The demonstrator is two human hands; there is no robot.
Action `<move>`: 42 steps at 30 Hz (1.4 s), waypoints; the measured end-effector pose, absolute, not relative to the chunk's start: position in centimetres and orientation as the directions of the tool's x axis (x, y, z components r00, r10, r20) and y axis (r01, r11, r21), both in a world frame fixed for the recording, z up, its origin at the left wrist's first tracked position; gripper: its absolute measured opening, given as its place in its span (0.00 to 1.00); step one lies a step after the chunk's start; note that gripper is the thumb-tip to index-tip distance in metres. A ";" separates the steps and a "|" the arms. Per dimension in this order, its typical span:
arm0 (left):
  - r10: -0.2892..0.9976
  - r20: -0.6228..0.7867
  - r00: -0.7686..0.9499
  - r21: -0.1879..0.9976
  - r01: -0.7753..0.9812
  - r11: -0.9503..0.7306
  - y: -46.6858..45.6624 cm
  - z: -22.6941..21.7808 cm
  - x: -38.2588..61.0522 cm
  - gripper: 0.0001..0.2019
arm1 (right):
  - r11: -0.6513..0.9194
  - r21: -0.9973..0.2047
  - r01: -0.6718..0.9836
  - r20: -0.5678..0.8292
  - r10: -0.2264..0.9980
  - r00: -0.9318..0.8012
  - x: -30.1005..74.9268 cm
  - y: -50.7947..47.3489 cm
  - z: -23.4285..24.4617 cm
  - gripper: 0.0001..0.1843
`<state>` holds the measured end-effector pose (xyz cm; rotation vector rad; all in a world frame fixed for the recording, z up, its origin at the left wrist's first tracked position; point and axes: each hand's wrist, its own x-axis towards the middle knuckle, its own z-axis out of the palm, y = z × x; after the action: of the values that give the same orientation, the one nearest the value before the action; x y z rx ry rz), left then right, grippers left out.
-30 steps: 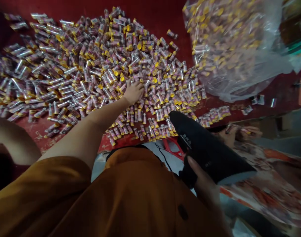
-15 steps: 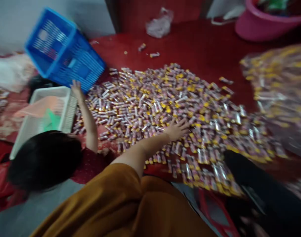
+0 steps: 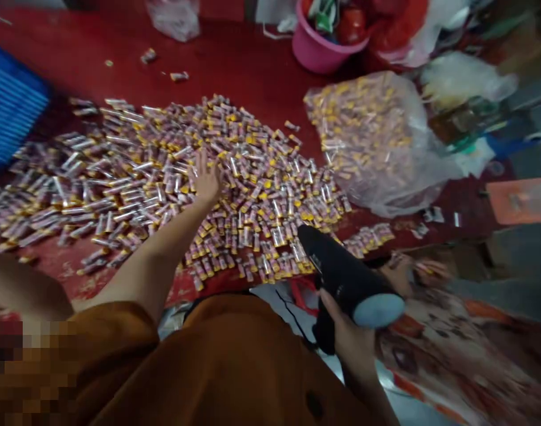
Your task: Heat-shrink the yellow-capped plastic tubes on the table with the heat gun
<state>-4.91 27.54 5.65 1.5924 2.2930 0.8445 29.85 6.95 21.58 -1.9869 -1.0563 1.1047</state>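
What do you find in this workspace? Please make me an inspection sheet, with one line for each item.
surface: red floor, with pale worn patches near the front of the heap.
job's things: heap of yellow-capped tubes; clear bag filled with similar tubes.
clutter: loose tubes lying apart from the heap; pink bucket holding assorted items; blue basket.
grippers: left hand open, on the heap; right hand shut on black tool. Another person's hand is beyond the tool.
cables: thin black cable near the tool.
surroundings: patterned cloth; orange card.
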 end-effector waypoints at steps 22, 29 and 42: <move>0.868 -0.028 -0.495 0.504 0.743 0.440 -0.6 2.2 0.1 0.13 | -0.677 -0.695 0.243 -0.603 0.733 0.315 27.0 10.9 22.1 0.34; 0.789 -0.050 -0.612 0.543 0.646 0.536 1.0 1.3 -0.6 0.16 | -0.652 -0.691 0.312 -0.613 0.757 0.225 25.7 10.4 22.6 0.26; 0.716 -0.015 -0.697 0.630 0.550 0.548 3.0 1.7 -0.8 0.16 | -0.518 -0.786 0.338 -0.533 0.844 0.055 26.6 10.6 19.8 0.27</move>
<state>-0.80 3.04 1.75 1.0543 2.5161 0.8840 26.56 10.63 19.75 -1.8838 -1.1808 1.4698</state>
